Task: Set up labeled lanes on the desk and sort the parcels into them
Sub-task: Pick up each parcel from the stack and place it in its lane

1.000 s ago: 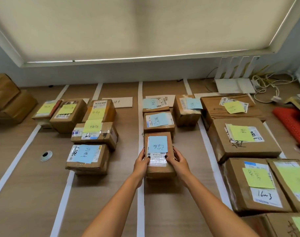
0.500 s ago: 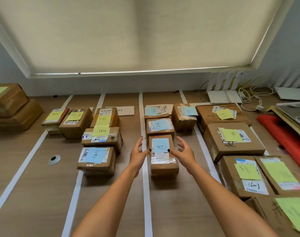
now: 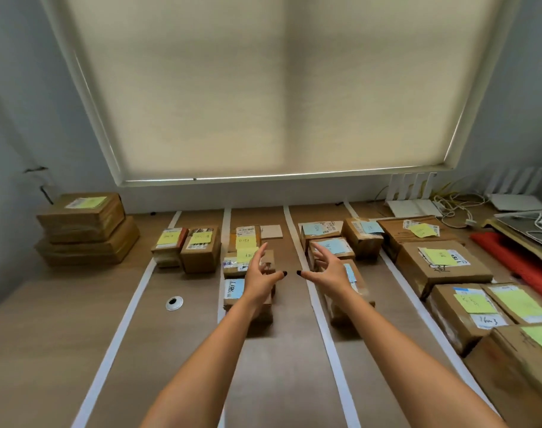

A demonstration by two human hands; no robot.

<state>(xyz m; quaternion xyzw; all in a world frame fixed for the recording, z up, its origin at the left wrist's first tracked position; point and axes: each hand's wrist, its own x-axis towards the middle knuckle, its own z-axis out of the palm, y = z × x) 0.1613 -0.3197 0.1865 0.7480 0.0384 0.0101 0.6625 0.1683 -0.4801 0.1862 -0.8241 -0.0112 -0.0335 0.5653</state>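
White tape strips (image 3: 320,319) divide the wooden desk (image 3: 78,335) into lanes. Cardboard parcels with yellow or blue sticky notes sit in rows inside them. My left hand (image 3: 260,278) hovers open above the parcel with a blue note (image 3: 234,290) in the middle-left lane. My right hand (image 3: 326,271) hovers open over the blue-noted parcel (image 3: 354,284) in the middle-right lane and partly hides it. Neither hand holds anything. Larger parcels with yellow notes (image 3: 442,267) fill the right lane.
A stack of two flat boxes (image 3: 84,230) stands at the far left. A round cable grommet (image 3: 174,303) sits in the left lane. White routers (image 3: 414,205), cables and a red mat (image 3: 516,264) crowd the far right. A closed window blind hangs behind the desk.
Both hands let go of the blue-noted parcel in the middle-right lane and lifted up and left, fingers spread. The view tilted upward.
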